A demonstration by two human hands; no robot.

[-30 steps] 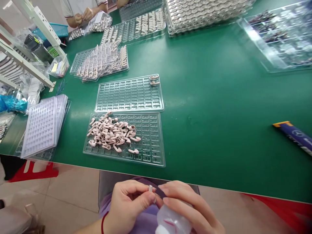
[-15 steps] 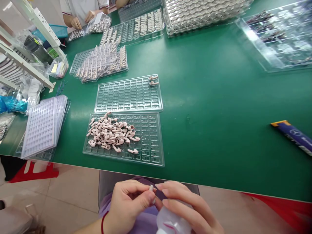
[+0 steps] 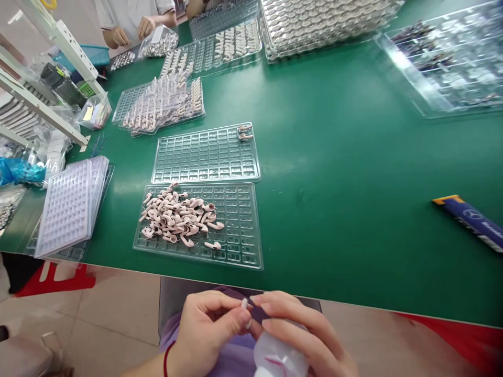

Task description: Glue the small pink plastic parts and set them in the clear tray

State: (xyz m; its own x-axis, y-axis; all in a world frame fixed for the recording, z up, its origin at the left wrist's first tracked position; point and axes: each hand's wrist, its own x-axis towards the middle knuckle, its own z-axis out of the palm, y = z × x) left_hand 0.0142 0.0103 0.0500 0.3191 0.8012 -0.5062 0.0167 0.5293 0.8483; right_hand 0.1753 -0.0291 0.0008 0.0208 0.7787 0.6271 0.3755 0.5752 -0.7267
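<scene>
Below the table edge, my left hand (image 3: 214, 330) pinches a small whitish piece (image 3: 244, 303) between thumb and forefinger. My right hand (image 3: 306, 330) is wrapped round a translucent white bottle (image 3: 277, 356), its fingertips close to the small piece. On the table, a clear tray (image 3: 243, 230) bears a heap of pale pink earphone-stem-shaped parts (image 3: 173, 214), with one part (image 3: 212, 245) lying a little apart. Behind it, another clear tray (image 3: 196, 152) has a few such parts (image 3: 245, 136) in its far right corner.
Stacked white trays (image 3: 66, 204) stand at the left. Filled trays (image 3: 161, 104) lie farther back, near a tall tray stack (image 3: 322, 23). A blue tube (image 3: 471, 217) and a clear tray (image 3: 432, 99) are at the right. Across the table, a person's hands (image 3: 147, 26) work beside a bag (image 3: 159, 42).
The view has shifted very slightly. My two hands keep nearly the same pose, and across the table the person's hands have moved a little.
</scene>
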